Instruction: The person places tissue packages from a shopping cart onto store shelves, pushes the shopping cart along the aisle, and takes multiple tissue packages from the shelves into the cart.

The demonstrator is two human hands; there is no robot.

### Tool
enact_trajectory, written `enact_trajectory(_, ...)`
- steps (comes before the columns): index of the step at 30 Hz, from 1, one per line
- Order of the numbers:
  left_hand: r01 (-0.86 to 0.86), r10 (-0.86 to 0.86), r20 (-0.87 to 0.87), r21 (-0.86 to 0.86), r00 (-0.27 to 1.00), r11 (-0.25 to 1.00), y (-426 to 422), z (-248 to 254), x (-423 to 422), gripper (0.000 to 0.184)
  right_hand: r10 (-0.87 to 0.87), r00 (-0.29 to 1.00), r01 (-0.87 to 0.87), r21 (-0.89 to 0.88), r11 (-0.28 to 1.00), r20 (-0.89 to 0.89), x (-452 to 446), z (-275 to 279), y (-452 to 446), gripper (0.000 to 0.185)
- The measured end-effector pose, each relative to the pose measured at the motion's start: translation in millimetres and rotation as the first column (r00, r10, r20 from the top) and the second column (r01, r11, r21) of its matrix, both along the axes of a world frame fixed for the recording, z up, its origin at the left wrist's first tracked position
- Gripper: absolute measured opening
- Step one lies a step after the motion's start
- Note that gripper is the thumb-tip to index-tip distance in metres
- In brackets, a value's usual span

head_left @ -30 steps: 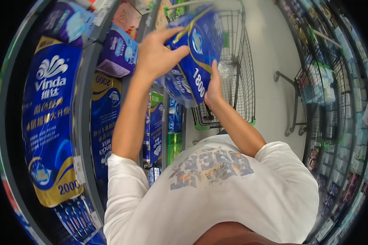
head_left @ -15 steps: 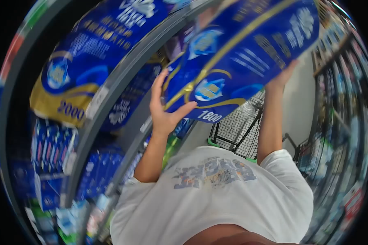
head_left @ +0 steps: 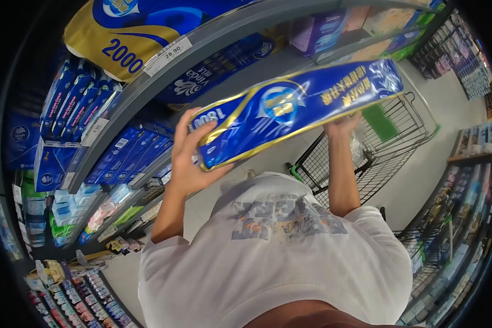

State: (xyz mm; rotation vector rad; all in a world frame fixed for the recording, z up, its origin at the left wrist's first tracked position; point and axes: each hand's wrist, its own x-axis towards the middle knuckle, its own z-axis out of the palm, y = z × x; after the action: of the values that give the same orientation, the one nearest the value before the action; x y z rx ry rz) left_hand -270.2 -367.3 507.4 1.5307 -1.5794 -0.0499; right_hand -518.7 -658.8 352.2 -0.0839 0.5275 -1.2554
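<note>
A long blue and gold pack (head_left: 290, 106) marked 1800 is held up in both hands, tilted with its right end higher, in front of the shelves. My left hand (head_left: 188, 156) grips its left end, with the fingers on the face and the thumb at the lower edge. Under the right half of the pack, my right hand (head_left: 343, 124) supports the lower edge, its fingers partly hidden behind the pack. A wire shopping cart (head_left: 391, 158) stands below and behind the right end.
Shelving (head_left: 213, 33) runs along the left and top, holding a blue and gold pack marked 2000 (head_left: 112, 52), small blue packs (head_left: 74, 101) and a purple pack (head_left: 318, 33). Another cart (head_left: 434, 246) and stocked shelves (head_left: 464, 186) are at the right.
The pack has swung lower and more level, its narrower side now showing, with both hands still on it. The view has turned, so the shelves and cart appear at new angles.
</note>
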Motion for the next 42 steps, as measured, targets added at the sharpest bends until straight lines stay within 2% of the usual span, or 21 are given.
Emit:
enact_trajectory(2,-0.071,0.071,0.062,-0.006,0.996,0.997,15,-2,14,0.076,0.061,0.998,-0.063,-0.188,0.980,-0.018,31,-6,-13,0.080)
enact_trajectory(4,-0.129,0.126,0.156,0.007,0.980,0.992,31,-1,26,0.076,0.163,0.987,-0.157,-0.223,0.962,0.006,64,-4,-19,0.079)
enact_trajectory(6,-0.202,0.194,0.229,0.013,0.954,0.979,42,4,30,0.078,0.302,0.951,-0.285,-0.204,0.936,0.058,92,-11,-32,0.078)
enact_trajectory(10,-0.271,0.260,0.294,-0.002,0.920,0.962,48,2,42,0.081,0.436,0.899,-0.425,-0.171,0.889,0.031,141,-11,-54,0.069)
enact_trajectory(14,-0.323,0.302,0.343,0.005,0.890,0.946,50,-3,50,0.082,0.468,0.882,-0.459,-0.129,0.879,0.052,168,8,-54,0.063)
enact_trajectory(16,-0.341,0.307,0.335,0.047,0.891,0.939,48,-6,54,0.082,0.486,0.873,-0.476,-0.144,0.868,0.043,176,2,-57,0.062)
enact_trajectory(21,-0.375,0.304,0.457,0.071,0.836,0.924,41,-32,77,0.086,0.495,0.868,-0.474,-0.239,0.848,0.037,200,-22,-91,0.061)
enact_trajectory(24,-0.388,0.332,0.388,0.073,0.860,0.919,31,-47,84,0.088,0.482,0.876,-0.452,-0.289,0.844,0.037,204,-32,-106,0.060)
enact_trajectory(25,-0.384,0.329,0.408,0.060,0.852,0.921,26,-50,87,0.089,0.455,0.890,-0.456,-0.145,0.878,-0.041,198,-18,-96,0.062)
enact_trajectory(26,-0.385,0.329,0.405,0.062,0.853,0.921,22,-51,91,0.089,0.422,0.902,-0.429,-0.092,0.899,-0.086,195,0,-83,0.065)
enact_trajectory(28,-0.375,0.322,0.386,0.068,0.864,0.925,16,-53,99,0.081,0.467,0.883,-0.469,-0.099,0.878,-0.043,194,-5,-93,0.067)
enact_trajectory(31,-0.442,0.365,0.384,0.133,0.848,0.887,5,-54,109,0.083,0.525,0.841,-0.534,-0.048,0.844,-0.127,191,-12,-110,0.072)
enact_trajectory(32,-0.461,0.374,0.402,0.142,0.835,0.876,1,-57,114,0.084,0.509,0.849,-0.518,-0.035,0.855,-0.142,191,-18,-114,0.083)
enact_trajectory(34,-0.473,0.386,0.370,0.181,0.845,0.862,-6,-68,126,0.080,0.508,0.770,-0.503,0.121,0.856,-0.386,180,-3,-110,0.090)
enact_trajectory(35,-0.486,0.401,0.343,0.212,0.850,0.848,-8,-75,133,0.076,0.497,0.783,-0.471,0.165,0.867,-0.374,180,-4,-118,0.094)
enact_trajectory(36,-0.534,0.466,0.325,0.163,0.823,0.830,-8,-85,142,0.070,0.493,0.786,-0.466,0.166,0.869,-0.374,179,-7,-125,0.094)
enact_trajectory(38,-0.622,0.550,0.463,0.004,0.695,0.783,-12,-104,157,0.069,0.243,0.712,-0.402,-0.098,0.910,-0.659,175,8,-127,0.091)
enact_trajectory(39,-0.615,0.541,0.463,0.012,0.703,0.789,-14,-114,159,0.069,0.146,0.747,-0.338,-0.181,0.924,-0.648,174,20,-129,0.085)
enact_trajectory(40,-0.667,0.623,0.308,0.056,0.719,0.743,-17,-120,159,0.072,0.142,0.745,-0.329,-0.175,0.928,-0.652,171,31,-127,0.085)
enact_trajectory(41,-0.710,0.694,0.149,0.111,0.704,0.696,-21,-126,159,0.075,-0.004,0.713,-0.369,-0.380,0.848,-0.701,169,41,-125,0.082)
enact_trajectory(42,-0.702,0.687,0.149,0.113,0.711,0.703,-26,-132,161,0.075,-0.158,0.685,-0.414,-0.558,0.719,-0.711,168,46,-124,0.080)
